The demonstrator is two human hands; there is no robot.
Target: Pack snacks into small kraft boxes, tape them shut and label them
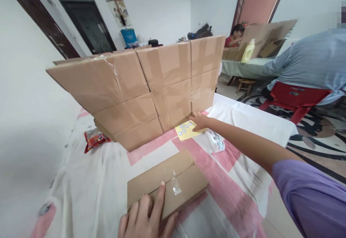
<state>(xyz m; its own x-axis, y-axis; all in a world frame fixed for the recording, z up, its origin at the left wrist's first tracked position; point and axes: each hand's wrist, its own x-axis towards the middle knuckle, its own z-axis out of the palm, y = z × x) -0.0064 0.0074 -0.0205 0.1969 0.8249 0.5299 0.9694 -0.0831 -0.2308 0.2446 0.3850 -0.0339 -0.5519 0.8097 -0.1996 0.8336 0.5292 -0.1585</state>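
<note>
My left hand [147, 214] lies on a small closed cardboard box [186, 180] near me, its index finger stretched along the lid beside a strip of clear tape. Farther off, my right hand [199, 121] reaches out to a yellow card [185, 130] printed with several small white shapes. Its thumb is on the card's right part and its other fingers spread toward the foot of a wall of stacked cardboard boxes [173, 76]. Just below my right wrist stands a white object with blue-green marks [215, 140], partly hidden by the arm.
A red snack packet [96, 140] lies left of the box wall on the pink and white cloth [105, 180]. At the right, a person in a blue shirt [310, 58] sits on a red chair [300, 95]. A yellow bottle [248, 51] stands on another table, with another person behind.
</note>
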